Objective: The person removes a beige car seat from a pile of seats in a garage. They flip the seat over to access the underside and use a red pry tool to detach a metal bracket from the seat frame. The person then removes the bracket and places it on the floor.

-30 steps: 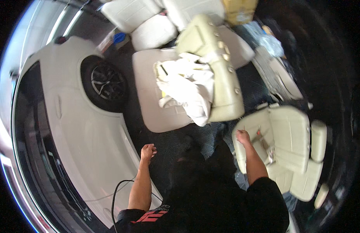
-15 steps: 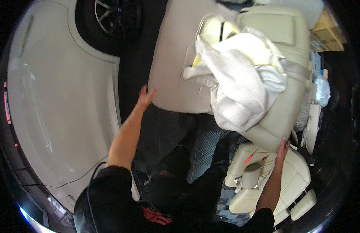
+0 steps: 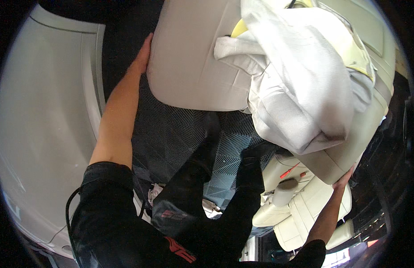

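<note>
1. Dark ribbed floor matting (image 3: 227, 163) fills the space around the black-clad legs (image 3: 182, 190) nearest my view.
2. Low on the right, I see a cream seat (image 3: 305, 207) bearing a red-handled tool (image 3: 288, 171) and a rounded cream piece (image 3: 285, 193) with a dark end.
3. Just beyond, the right hand (image 3: 344, 177) touches the near corner of a cream padded panel (image 3: 334, 163); its fingers are partly hidden, so I cannot tell how firmly it grips.
4. Farther up on the left, the left hand (image 3: 145, 54) lies along the outer side of a pale beige cushion (image 3: 193, 67); from my end I cannot tell whether it grasps or only presses.
5. Between the hands, I make out a bunched whitish cover (image 3: 301, 85) lying across both cushion and panel, with yellow showing at its edges.
6. Off to the left curves a pale car body (image 3: 46, 89), apart from the cushion.
</note>
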Available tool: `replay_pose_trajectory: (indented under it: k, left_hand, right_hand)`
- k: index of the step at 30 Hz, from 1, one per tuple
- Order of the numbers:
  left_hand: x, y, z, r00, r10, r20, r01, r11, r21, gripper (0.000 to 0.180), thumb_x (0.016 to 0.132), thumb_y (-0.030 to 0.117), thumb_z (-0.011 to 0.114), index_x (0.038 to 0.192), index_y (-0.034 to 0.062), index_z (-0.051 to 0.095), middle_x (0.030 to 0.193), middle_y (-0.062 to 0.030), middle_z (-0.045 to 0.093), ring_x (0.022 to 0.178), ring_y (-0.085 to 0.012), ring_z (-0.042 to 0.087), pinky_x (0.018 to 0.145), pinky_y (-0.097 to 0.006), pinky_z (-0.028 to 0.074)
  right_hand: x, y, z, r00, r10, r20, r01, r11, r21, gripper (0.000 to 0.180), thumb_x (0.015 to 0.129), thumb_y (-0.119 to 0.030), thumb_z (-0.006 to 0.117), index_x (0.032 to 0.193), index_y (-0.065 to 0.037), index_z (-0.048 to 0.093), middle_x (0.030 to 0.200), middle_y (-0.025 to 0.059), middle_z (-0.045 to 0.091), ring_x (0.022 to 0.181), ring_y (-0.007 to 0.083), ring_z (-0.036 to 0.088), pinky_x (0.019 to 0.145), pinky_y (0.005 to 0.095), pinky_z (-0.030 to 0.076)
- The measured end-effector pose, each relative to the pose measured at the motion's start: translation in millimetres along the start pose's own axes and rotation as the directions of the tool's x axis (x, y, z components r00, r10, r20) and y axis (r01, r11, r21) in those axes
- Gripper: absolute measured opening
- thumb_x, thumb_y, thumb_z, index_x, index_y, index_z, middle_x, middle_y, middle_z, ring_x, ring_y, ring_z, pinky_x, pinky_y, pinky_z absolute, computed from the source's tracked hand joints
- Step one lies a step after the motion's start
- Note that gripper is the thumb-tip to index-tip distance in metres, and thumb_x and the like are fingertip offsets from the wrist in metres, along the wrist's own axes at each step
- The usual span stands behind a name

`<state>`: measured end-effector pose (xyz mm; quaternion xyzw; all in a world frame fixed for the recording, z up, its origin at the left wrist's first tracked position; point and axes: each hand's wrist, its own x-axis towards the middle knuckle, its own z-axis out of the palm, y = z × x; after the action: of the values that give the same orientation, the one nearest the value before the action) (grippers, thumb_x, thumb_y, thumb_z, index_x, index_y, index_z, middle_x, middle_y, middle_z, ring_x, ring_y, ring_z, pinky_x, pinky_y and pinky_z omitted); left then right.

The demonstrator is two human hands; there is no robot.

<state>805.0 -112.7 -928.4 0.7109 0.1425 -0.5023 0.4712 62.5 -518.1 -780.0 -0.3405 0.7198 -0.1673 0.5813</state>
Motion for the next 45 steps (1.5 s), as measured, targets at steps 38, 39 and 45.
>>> replay_pose_trajectory:
  k: [38,39,45]
  left_hand:
    - [-6.6,-132.7,-74.5,0.946,0.200,-0.254,-0.227,0.971,-0.081,0.073,0.087,0.055,0.050,0.133,-0.0002,0.046,0.129,-0.0196,0.054,0.118,-0.0330,0.052,0.100,-0.041,0.040]
    - [-20.1,-137.9,-77.2,0.944,0.182,-0.276,-0.217,0.971,-0.099,0.073,0.086,0.055,0.050,0.133,-0.0005,0.046,0.129,-0.0197,0.054,0.118,-0.0330,0.052,0.100,-0.041,0.040]
    - [-43.9,-137.5,-84.6,0.935,0.121,-0.332,-0.173,0.976,-0.130,0.074,0.086,0.055,0.052,0.133,-0.0019,0.046,0.129,-0.0207,0.053,0.118,-0.0331,0.052,0.101,-0.040,0.040]
  right_hand:
    - [45.2,-6.3,-9.2,0.995,-0.093,-0.032,0.089,0.991,-0.095,0.081,0.085,-0.070,0.038,0.142,-0.013,0.035,0.142,0.0085,0.040,0.127,0.0302,0.040,0.104,0.0432,0.034]
    - [48.8,-8.4,-3.7,0.995,-0.099,-0.018,0.097,0.991,-0.088,0.082,0.084,-0.071,0.039,0.142,-0.013,0.036,0.142,0.0092,0.041,0.127,0.0308,0.040,0.103,0.0444,0.034]
    - [65.2,-6.4,-20.3,0.998,-0.053,-0.015,0.052,0.993,-0.108,0.082,0.086,-0.070,0.036,0.142,-0.011,0.035,0.141,0.0117,0.041,0.126,0.0316,0.041,0.103,0.0450,0.035]
